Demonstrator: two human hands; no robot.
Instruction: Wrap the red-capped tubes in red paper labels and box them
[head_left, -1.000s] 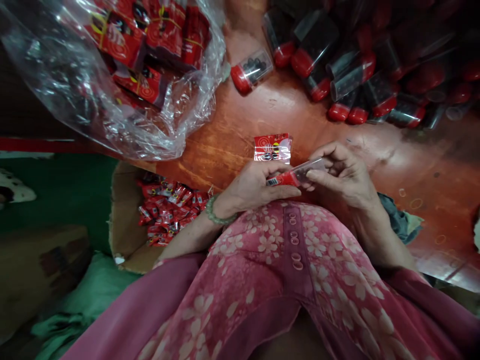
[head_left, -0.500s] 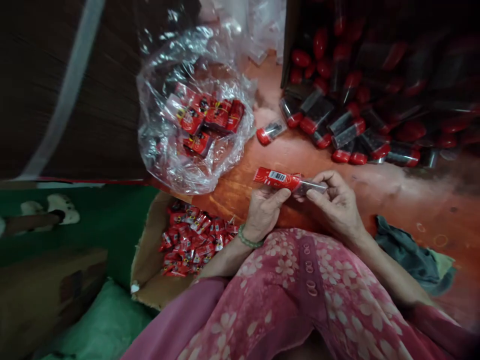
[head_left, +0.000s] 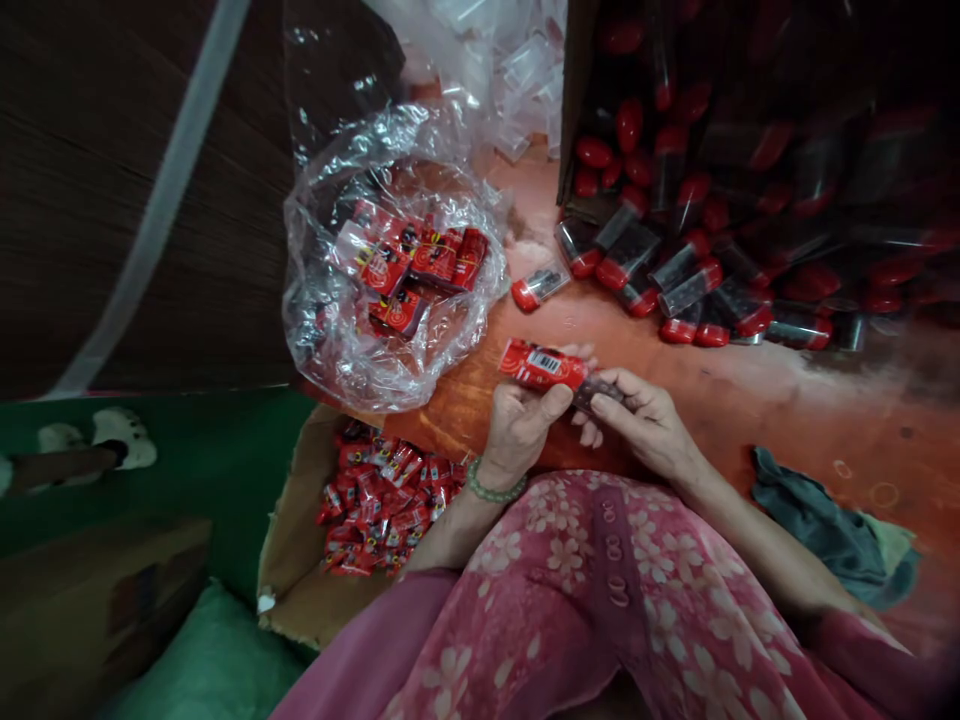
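My left hand (head_left: 521, 425), with a green bead bracelet at the wrist, is closed around a red printed wrapper sleeve (head_left: 541, 366) that shows a barcode. Out of the sleeve's right end sticks a clear tube (head_left: 598, 390) with dark contents. My right hand (head_left: 646, 415) pinches that end of the tube between thumb and fingers. How far the tube reaches inside the sleeve is hidden. Just beyond the hands, a red-capped clear tube (head_left: 538, 288) lies alone on the orange-red tabletop (head_left: 720, 385).
Many red-capped tubes (head_left: 690, 285) spill from a dark box at the right. A clear plastic bag (head_left: 390, 385) holds red packs. Below it, a cardboard box (head_left: 289, 520) contains many red wrapped pieces. A dark cloth (head_left: 817, 520) lies at the right. Someone's shoe (head_left: 126, 438) shows at the left.
Less of the clear tube now sticks out of the red sleeve. My right hand has come closer to my left, whose fingers show spread behind the tube. The view has shifted slightly.
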